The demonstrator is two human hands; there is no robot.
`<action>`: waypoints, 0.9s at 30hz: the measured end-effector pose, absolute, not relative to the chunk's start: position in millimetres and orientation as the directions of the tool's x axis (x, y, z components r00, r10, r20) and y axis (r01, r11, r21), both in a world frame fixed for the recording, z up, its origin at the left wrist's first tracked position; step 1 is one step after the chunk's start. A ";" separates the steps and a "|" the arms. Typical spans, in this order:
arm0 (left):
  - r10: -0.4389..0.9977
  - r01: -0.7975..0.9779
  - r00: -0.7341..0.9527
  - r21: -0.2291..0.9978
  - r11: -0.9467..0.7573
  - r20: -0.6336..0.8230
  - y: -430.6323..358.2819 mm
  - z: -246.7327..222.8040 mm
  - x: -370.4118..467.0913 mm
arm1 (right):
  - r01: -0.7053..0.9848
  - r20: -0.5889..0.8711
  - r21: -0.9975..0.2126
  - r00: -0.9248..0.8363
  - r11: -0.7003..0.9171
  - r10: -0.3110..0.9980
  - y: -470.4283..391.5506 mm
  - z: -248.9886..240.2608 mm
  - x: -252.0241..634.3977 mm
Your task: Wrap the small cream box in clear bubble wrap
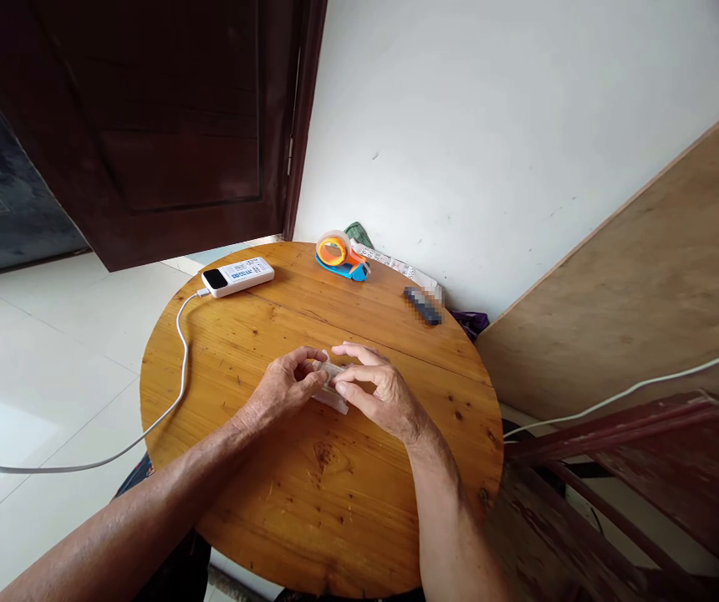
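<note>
A small clear plastic packet or case (pixel 333 403) lies low over the middle of the wooden table (pixel 240 468). Its exact kind is hard to make out, since fingers cover much of it. My left hand (pixel 288 383) grips its left side between thumb and curled fingers. From the right, my right hand (pixel 384 391) pinches the upper part with thumb and index finger, while its other fingers are raised and bent above.
A white power bank (pixel 240 276) with a white cable (pixel 182 351) rests at the table's back left. An orange and blue tape dispenser (pixel 342 257) stands at the back edge. Right of it lies a dark, partly blurred object (pixel 422 306). A white wall (pixel 460 125) rises behind.
</note>
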State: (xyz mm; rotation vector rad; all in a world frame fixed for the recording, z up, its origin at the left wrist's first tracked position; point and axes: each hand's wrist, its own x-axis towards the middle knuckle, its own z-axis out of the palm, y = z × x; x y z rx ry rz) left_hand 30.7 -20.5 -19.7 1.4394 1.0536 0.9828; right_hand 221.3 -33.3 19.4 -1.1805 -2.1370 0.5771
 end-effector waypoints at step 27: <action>0.964 0.091 0.262 0.994 -0.068 0.042 -18.3 -26.8 33.8 | 0.612 0.382 -0.573 -0.389 0.545 0.839 -32.5 16.0 215.2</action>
